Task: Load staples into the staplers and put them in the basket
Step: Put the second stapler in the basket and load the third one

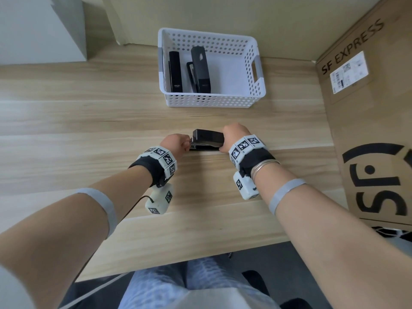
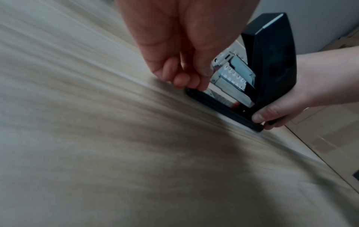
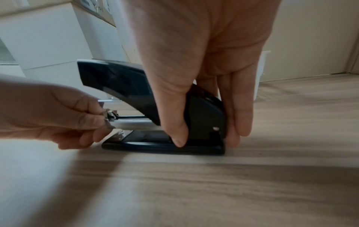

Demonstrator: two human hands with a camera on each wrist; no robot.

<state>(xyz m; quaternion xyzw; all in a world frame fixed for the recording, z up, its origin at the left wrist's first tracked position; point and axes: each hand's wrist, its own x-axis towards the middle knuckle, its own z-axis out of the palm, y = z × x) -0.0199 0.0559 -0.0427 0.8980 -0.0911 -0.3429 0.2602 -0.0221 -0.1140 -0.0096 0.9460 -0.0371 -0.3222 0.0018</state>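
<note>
A black stapler (image 1: 208,140) stands on the wooden table (image 1: 89,121) with its top cover lifted. My right hand (image 1: 234,136) grips its hinge end, thumb on the near side and fingers on the far side (image 3: 205,119). My left hand (image 1: 178,141) pinches the front tip of the metal staple rail (image 3: 134,122) between thumb and forefinger (image 2: 205,72). The white perforated basket (image 1: 211,101) stands farther back with two black staplers (image 1: 200,68) lying in it. Whether staples sit in the rail I cannot tell.
A large SF Express cardboard box (image 1: 367,130) stands along the right side of the table. A beige wall runs behind the basket, and a white cabinet (image 1: 40,27) is at the far left. The table's near edge (image 1: 178,262) lies above my lap.
</note>
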